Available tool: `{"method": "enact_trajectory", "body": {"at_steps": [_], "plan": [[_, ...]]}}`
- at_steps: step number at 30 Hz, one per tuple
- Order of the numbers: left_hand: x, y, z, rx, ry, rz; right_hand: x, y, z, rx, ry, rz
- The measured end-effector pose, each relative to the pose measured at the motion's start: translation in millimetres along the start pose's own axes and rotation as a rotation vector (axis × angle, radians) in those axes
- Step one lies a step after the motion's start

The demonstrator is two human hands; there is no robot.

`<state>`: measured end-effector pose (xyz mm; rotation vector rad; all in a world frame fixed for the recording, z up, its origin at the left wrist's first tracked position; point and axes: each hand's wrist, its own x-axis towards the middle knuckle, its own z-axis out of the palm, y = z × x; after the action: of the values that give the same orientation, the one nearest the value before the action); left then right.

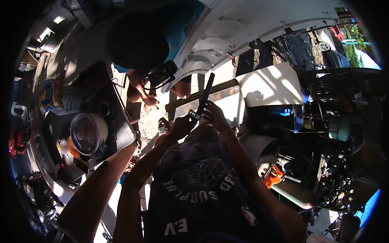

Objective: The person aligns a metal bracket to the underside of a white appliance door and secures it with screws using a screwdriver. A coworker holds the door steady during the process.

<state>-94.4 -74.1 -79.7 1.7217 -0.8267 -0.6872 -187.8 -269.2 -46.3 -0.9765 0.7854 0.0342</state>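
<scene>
In front of my torso, my left hand [183, 127] has its fingers closed on a small pale metal bracket [193, 115] with holes in it. A long, dark, narrow bar [208, 88] rises away from the bracket, slanting up and to the right. The fingers of my right hand [216, 116] are wrapped round the near end of this bar, close beside the bracket. Shadow hides whether the bar and the bracket are joined.
Ahead crouches a person in a teal top, a hand [150, 101] hanging low. A large white panel [247, 24] lies beyond. At left, a table holds a lidded bucket [86, 133]. Another person's bare limb [99, 190] crosses the lower left. An orange tool [274, 176] lies right.
</scene>
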Motion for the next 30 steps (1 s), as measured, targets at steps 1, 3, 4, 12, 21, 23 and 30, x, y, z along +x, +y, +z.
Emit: {"method": "enact_trajectory", "body": {"at_steps": [1, 3, 4, 12, 21, 23, 30], "plan": [[11, 0, 12, 0.036, 0.063, 0.223, 17, 18, -38, 0.030, -0.054, -0.104], [30, 9, 24, 0.002, -0.013, 0.105, 12, -17, -46, 0.020, 0.038, -0.053], [38, 17, 29, -0.017, -0.055, 0.044, 4, -35, -45, 0.017, 0.087, -0.026], [105, 36, 83, 0.017, -0.116, -0.069, -22, -141, -98, -0.602, 0.174, -0.372], [214, -67, 153, -0.155, 0.089, 0.105, 85, -149, -198, -0.810, 0.122, -0.692], [237, -92, 157, -0.215, 0.036, 0.141, 124, -119, -228, -0.671, 0.078, -0.820], [275, -150, 155, -0.165, -0.028, 0.231, 219, -73, -257, -0.480, 0.005, -1.083]]}}
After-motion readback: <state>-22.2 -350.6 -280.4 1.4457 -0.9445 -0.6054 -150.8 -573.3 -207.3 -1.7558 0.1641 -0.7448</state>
